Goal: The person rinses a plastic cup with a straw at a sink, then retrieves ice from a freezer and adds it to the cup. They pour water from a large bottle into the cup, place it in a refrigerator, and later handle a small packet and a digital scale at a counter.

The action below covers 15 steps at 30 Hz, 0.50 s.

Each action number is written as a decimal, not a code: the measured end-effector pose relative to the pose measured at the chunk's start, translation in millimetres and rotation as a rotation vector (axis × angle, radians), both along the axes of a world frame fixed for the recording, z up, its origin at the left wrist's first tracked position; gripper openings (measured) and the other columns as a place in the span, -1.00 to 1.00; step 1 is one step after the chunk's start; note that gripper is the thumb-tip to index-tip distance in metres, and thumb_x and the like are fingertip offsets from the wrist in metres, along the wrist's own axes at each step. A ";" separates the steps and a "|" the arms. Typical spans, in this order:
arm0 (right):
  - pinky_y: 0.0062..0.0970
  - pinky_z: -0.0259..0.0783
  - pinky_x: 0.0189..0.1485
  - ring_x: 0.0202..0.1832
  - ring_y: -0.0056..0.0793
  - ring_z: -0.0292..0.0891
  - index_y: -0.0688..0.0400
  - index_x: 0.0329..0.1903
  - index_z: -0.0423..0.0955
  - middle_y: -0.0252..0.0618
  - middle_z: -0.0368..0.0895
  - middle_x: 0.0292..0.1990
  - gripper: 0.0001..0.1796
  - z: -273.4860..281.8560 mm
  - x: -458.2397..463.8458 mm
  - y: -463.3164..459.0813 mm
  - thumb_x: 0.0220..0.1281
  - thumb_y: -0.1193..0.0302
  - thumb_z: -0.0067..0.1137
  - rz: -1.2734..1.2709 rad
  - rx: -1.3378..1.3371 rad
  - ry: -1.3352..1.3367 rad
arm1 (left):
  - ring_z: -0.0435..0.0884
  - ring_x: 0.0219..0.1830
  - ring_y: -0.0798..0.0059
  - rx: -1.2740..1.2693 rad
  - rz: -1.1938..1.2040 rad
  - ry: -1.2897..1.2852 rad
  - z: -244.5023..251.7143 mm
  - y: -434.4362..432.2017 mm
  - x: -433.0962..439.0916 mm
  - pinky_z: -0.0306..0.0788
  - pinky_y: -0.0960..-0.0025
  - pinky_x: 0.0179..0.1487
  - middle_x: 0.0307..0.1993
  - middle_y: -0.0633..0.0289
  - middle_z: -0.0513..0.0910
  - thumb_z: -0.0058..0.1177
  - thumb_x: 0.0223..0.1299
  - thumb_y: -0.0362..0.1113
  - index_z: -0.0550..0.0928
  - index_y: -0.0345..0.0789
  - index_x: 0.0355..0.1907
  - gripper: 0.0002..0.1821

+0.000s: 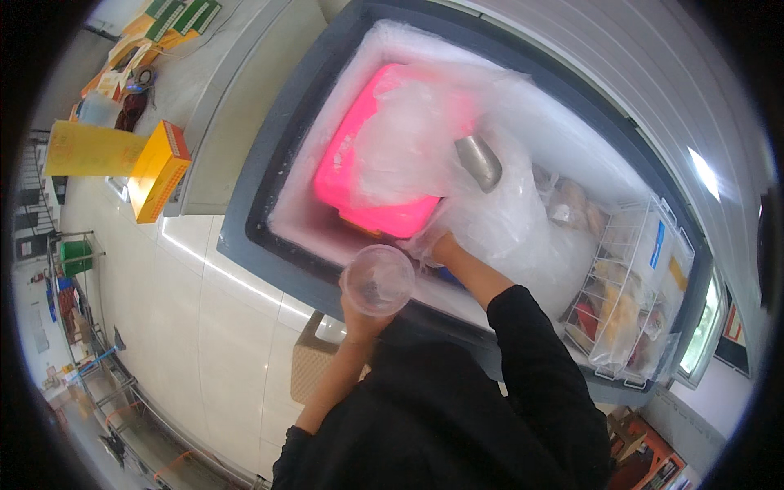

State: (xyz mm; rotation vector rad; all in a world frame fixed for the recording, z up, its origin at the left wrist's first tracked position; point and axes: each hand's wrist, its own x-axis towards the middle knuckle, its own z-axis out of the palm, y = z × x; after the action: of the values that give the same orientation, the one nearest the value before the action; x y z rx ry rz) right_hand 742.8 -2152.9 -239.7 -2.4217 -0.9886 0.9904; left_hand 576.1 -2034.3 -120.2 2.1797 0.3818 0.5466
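My left hand (361, 312) holds a clear plastic cup (379, 280) over the near rim of a chest freezer (288, 269). Reaching inside, my right hand (445, 250) is at the edge of a clear plastic bag (422, 245); its fingers are mostly hidden, so its grip cannot be told. A bright pink plastic container (343, 165) stands in the freezer, partly covered by a frosty plastic bag (404, 141). On the bags rests a metal scoop (479, 162). A large white plastic bag (520, 226) fills the middle of the freezer.
A white wire basket (612, 275) with bagged food hangs at the freezer's right end. Left of the freezer are a counter (208, 116) and an orange-yellow box (160, 173). A woven bin or stool (312, 361) stands by my left forearm, and metal racks (128, 386) line the far left.
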 end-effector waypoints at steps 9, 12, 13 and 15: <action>-0.27 0.39 -0.04 -0.04 -0.13 0.45 0.05 0.08 0.34 -0.08 0.51 -0.06 -0.57 -30.7 2.1 -10.6 0.14 0.21 -0.08 0.492 -0.011 -0.073 | 0.46 0.03 0.07 -0.152 -0.569 0.224 25.8 -1.9 4.5 0.37 0.22 0.09 -0.01 -0.03 0.46 0.33 -0.17 -0.14 0.34 -0.38 0.04 -0.29; -0.26 0.38 -0.02 -0.04 -0.14 0.46 0.02 0.08 0.34 -0.11 0.52 -0.06 -0.56 -28.6 8.7 -13.9 0.10 0.22 -0.03 0.615 -0.098 0.028 | 0.44 0.06 0.06 -0.108 -0.630 0.110 25.2 -2.2 4.4 0.36 0.20 0.12 0.01 -0.03 0.44 0.30 -0.11 -0.14 0.30 -0.40 0.06 -0.29; -0.26 0.37 -0.01 -0.04 -0.14 0.46 0.01 0.08 0.35 -0.12 0.52 -0.07 -0.55 -27.3 9.4 -14.8 0.09 0.23 -0.02 0.636 -0.146 0.050 | 0.43 0.07 0.06 -0.103 -0.634 0.091 23.4 -2.5 4.3 0.37 0.20 0.11 0.01 -0.03 0.44 0.29 -0.11 -0.14 0.29 -0.41 0.07 -0.29; -0.26 0.37 0.00 -0.05 -0.14 0.46 -0.01 0.08 0.35 -0.14 0.52 -0.07 -0.54 -24.8 11.6 -17.1 0.06 0.24 0.02 0.658 -0.290 0.069 | 0.43 0.07 0.06 -0.054 -0.637 0.108 19.6 -2.2 4.0 0.36 0.20 0.12 0.01 -0.03 0.44 0.29 -0.11 -0.14 0.28 -0.41 0.08 -0.28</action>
State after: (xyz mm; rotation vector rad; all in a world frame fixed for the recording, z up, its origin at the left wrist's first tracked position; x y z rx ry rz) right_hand 754.4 -2170.0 -264.5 -2.2844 -1.7829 1.5034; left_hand 580.0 -2036.4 -100.6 2.1270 -0.2430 0.0624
